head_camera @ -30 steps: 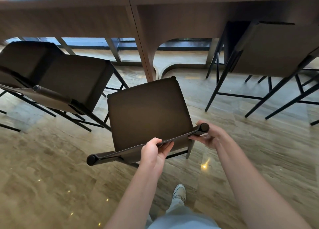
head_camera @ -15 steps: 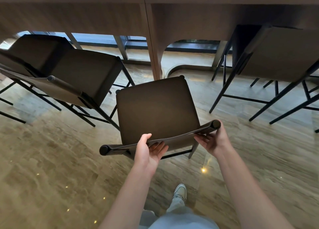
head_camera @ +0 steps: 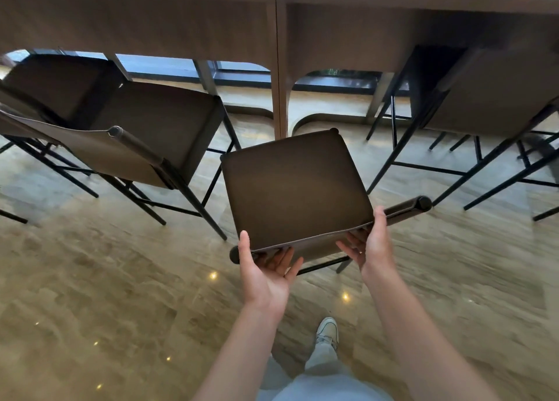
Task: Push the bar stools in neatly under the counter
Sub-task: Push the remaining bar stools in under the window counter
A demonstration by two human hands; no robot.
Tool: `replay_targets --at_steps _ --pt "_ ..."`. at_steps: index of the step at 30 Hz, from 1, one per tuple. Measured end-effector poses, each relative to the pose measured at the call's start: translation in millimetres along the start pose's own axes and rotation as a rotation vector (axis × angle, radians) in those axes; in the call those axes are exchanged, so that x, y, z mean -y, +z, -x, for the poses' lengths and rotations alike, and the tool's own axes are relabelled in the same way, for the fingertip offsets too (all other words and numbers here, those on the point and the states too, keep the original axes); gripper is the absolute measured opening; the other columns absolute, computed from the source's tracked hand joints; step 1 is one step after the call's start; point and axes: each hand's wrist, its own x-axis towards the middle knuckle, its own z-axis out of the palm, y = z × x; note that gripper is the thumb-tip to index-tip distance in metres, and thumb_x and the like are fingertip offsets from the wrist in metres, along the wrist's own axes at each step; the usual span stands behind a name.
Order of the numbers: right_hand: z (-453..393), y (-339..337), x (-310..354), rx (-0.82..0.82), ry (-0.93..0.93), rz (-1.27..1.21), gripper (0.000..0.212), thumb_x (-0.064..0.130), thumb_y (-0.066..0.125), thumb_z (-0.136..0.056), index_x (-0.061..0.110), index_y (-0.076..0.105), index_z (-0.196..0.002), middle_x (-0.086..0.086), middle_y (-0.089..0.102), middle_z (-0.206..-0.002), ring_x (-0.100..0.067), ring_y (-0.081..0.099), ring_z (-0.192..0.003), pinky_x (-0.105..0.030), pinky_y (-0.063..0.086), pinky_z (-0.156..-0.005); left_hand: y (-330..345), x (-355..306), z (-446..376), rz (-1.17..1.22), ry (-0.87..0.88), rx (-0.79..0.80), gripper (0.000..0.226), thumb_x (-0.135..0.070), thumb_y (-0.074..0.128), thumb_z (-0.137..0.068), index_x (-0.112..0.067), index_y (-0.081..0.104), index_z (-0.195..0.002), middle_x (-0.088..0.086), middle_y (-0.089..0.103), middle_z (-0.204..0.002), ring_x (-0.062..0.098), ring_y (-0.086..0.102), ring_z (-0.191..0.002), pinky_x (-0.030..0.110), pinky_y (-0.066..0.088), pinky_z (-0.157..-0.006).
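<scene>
A dark brown bar stool (head_camera: 296,189) with a low strap backrest stands on the floor in front of me, its seat front close to the counter's middle leg (head_camera: 279,98). The wooden counter (head_camera: 151,22) runs across the top of the view. My left hand (head_camera: 266,270) is at the backrest's left end, thumb up over its top edge and straight fingers spread against its near face. My right hand (head_camera: 370,243) lies against the backrest right of centre in the same way, thumb over the top.
A matching stool (head_camera: 157,122) stands at an angle to the left, with another (head_camera: 60,86) behind it. On the right a stool (head_camera: 499,92) sits tucked under the counter. Polished stone floor lies around me, and my shoe (head_camera: 326,331) is below the stool.
The stool has slid forward toward the counter leg and turned slightly. Both hands have loosened from a curled grip on the backrest to straight fingers against it.
</scene>
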Motion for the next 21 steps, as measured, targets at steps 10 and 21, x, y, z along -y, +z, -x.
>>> replay_targets --at_steps 10,21 --pt "23.3 61.0 -24.9 -0.111 0.037 0.055 0.034 0.020 0.051 -0.096 0.003 0.056 -0.125 -0.021 0.067 -0.118 -0.031 0.071 -0.091 -0.041 0.060 -0.062 -23.0 -66.4 -7.5 0.045 -0.361 0.066 0.070 -0.051 0.065 -0.091 0.003 0.055 -0.134 0.035 0.057 -0.133 0.052 0.059 -0.118 0.063 0.051 -0.094" --pt "17.4 52.4 10.6 -0.046 0.130 0.097 0.028 0.011 0.047 -0.098 -0.002 0.057 -0.120 -0.022 0.068 -0.102 -0.036 0.070 -0.086 -0.055 0.059 -0.077 -15.9 -69.9 -13.7 0.025 -0.399 0.040 0.050 -0.024 0.069 -0.087 0.007 0.059 -0.125 0.035 0.066 -0.118 0.051 0.068 -0.106 0.060 0.058 -0.086"
